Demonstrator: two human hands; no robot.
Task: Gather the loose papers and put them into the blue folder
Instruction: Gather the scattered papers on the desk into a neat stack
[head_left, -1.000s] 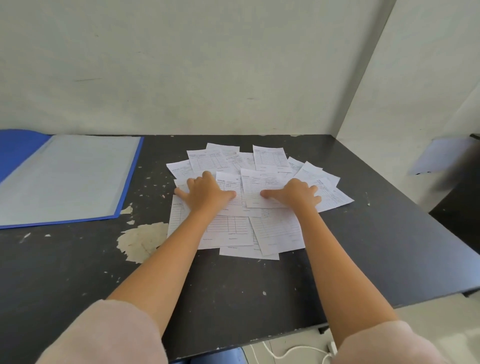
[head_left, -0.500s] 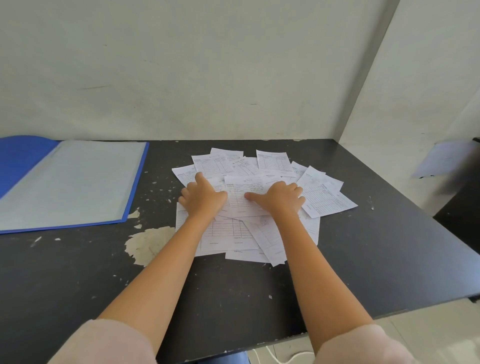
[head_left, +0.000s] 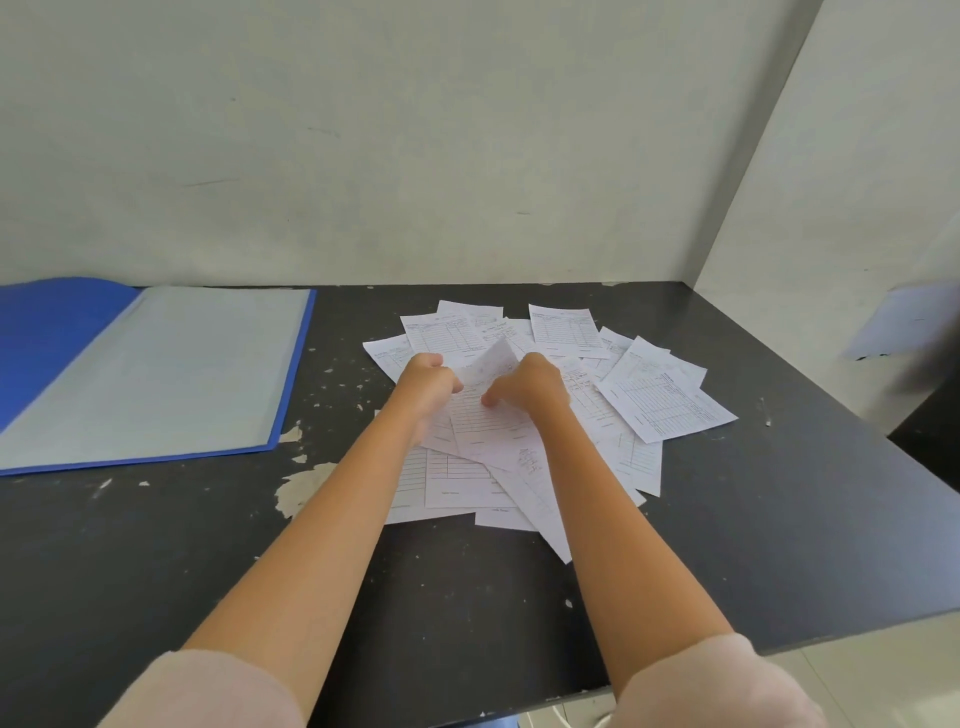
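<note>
Several loose white printed papers (head_left: 660, 395) lie fanned out in the middle of the dark table (head_left: 156, 561). My left hand (head_left: 427, 382) and my right hand (head_left: 532, 384) sit close together on the pile's centre, fingers curled around a few middle sheets (head_left: 488, 415) that buckle upward between them. The blue folder (head_left: 156, 374) lies open at the far left, apart from the papers, with its pale inner sleeve facing up.
A wall runs along the table's back edge and a second wall meets it at the right corner. Chipped pale patches (head_left: 304, 486) mark the tabletop left of the pile. The table's front edge is near my sleeves.
Both hands have drawn inward from flat and spread to curled and nearly touching. The middle sheets slid together and lifted between them; the outer papers stayed put.
</note>
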